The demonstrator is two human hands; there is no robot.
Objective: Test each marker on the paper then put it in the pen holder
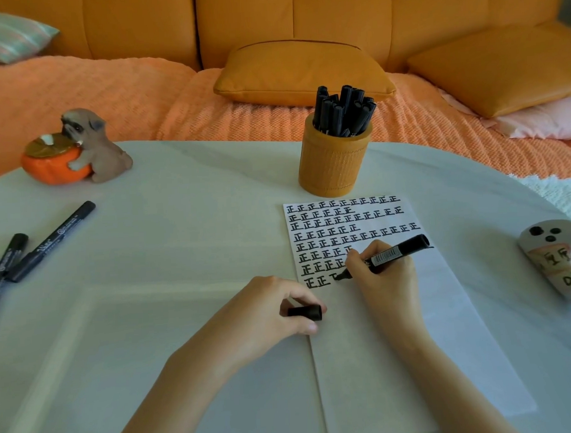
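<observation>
The right hand [384,274] holds the marker [387,255], tip down on the paper [447,307], barrel slanting up and away to its right; the left hand [276,313], just beside it, pinches the cap [305,312]. The pen holder [334,162] stands straight beyond the right hand, nearer it than the left

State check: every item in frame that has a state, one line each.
Marker: uncapped, tip on the paper, in the right hand.
Cap: off, held in the left hand.
Paper: flat on the table, upper part filled with rows of test marks.
Pen holder: upright, holding many capped markers.
Loose markers: capped, lying at the table's left edge.
</observation>
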